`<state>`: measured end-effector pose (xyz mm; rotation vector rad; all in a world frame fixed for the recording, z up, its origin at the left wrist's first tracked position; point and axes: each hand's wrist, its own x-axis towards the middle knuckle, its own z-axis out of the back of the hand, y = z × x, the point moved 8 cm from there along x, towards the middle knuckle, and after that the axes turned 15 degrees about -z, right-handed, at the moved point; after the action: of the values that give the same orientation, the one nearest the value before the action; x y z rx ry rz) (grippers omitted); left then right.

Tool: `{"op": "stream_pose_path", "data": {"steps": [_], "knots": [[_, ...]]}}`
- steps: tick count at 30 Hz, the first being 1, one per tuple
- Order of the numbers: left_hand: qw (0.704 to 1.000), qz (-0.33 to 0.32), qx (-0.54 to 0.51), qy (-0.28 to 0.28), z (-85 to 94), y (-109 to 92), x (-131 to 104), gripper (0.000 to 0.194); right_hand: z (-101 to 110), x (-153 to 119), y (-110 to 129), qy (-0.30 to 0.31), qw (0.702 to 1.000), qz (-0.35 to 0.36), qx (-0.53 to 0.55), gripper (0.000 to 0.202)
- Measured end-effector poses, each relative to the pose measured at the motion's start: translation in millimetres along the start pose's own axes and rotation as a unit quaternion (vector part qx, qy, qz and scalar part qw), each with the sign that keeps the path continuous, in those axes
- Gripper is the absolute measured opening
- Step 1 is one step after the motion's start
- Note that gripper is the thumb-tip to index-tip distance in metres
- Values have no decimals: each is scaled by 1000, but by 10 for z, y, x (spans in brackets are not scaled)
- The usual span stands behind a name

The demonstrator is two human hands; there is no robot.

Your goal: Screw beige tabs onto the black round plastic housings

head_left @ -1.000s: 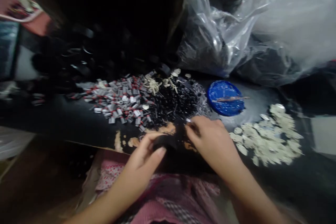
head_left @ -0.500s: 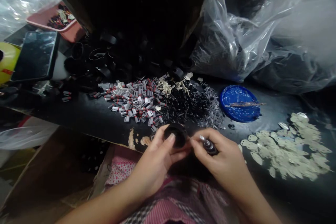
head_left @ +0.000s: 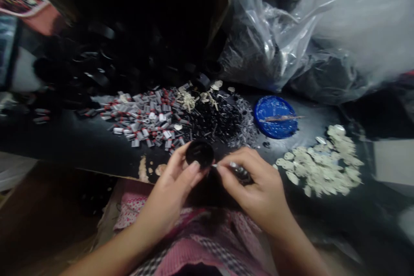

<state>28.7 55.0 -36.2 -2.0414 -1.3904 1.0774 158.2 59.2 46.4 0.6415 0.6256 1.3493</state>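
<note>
My left hand (head_left: 176, 181) is closed round a round black cup-like part (head_left: 200, 153), the thumb lying on its near side. My right hand (head_left: 255, 181) is closed too, with its fingertips beside the part's right edge. Tucked in those fingers is a dark, shiny pen-like tool (head_left: 239, 171); its exact kind is not clear. A tiny pale tip shows between the right fingertips and the black part, too small to name. Just beyond my hands lie a pile of grey-and-red plastic pieces (head_left: 145, 118) and a heap of small black springs and bits (head_left: 215, 120).
A blue lid (head_left: 278, 129) smeared with grease has a thin stick across it. Pale flat tags (head_left: 320, 168) are heaped at the right. Clear plastic bags (head_left: 268, 51) stand behind, near a large dark box. A pink tray (head_left: 42, 17) of small parts is at the far left.
The whole view has swung to the right, so the table's things sit further left. Both hands keep their holds, and the right fingertips stay near the black part's edge.
</note>
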Motion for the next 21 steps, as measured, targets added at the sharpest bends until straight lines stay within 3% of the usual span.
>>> {"op": "stream_pose_path", "data": {"steps": [4, 9, 14, 18, 21], "knots": [[999, 33, -19, 37, -81, 84, -7, 23, 23, -29, 65, -42, 997, 53, -25, 9], [997, -2, -5, 75, -158, 94, 19, 20, 20, -51, 82, -71, 992, 94, -47, 9], [987, -23, 125, 96, -105, 28, 40, 25, -30, -27, 112, -31, 989, 95, -111, 12], [960, -32, 254, 113, 14, -3, 87, 29, -96, -28, 109, -11, 983, 105, -153, 16], [960, -26, 252, 115, 47, 40, 144, 29, -99, -44, 47, -7, 983, 95, -154, 18]]}}
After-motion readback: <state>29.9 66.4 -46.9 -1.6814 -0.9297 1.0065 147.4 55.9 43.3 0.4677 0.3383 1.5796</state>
